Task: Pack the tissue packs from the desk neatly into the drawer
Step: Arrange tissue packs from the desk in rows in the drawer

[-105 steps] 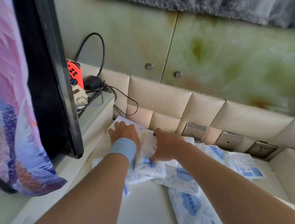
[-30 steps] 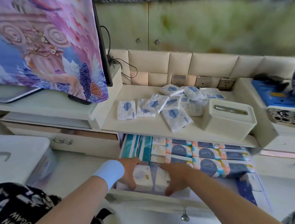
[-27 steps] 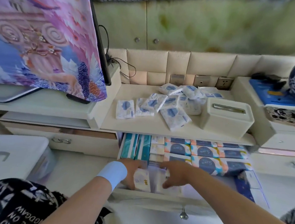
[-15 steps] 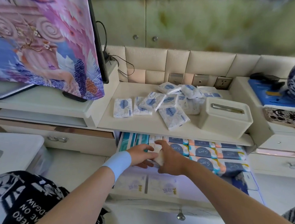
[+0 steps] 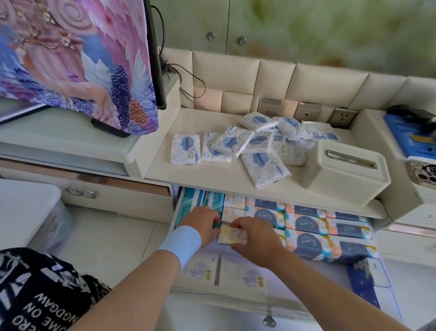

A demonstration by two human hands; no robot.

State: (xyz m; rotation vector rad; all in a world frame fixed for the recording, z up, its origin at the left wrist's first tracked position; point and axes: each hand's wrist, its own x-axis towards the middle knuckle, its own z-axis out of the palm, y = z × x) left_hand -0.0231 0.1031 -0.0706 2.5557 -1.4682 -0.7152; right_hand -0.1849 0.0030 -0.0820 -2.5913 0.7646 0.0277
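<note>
Where the drawer (image 5: 227,300) opens, the hands (image 5: 202,225) (image 5: 256,238) hold a tissue pack (image 5: 231,238) between them.

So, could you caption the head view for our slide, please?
Left hand and right hand hold a tissue pack in the drawer; more litter the desk.

Both hands have left the desk (image 5: 210,181), where they were gathering packs at the back left, and have come down into the drawer (image 5: 227,298). The two white packs (image 5: 202,270) they were setting at its front a second ago now lie there released, side by side. The left hand (image 5: 202,224) and right hand (image 5: 254,236) have since moved further in and hold a small pack (image 5: 232,237) between them, between the teal packs (image 5: 193,202) and the blue-and-orange packs (image 5: 308,224).
</note>
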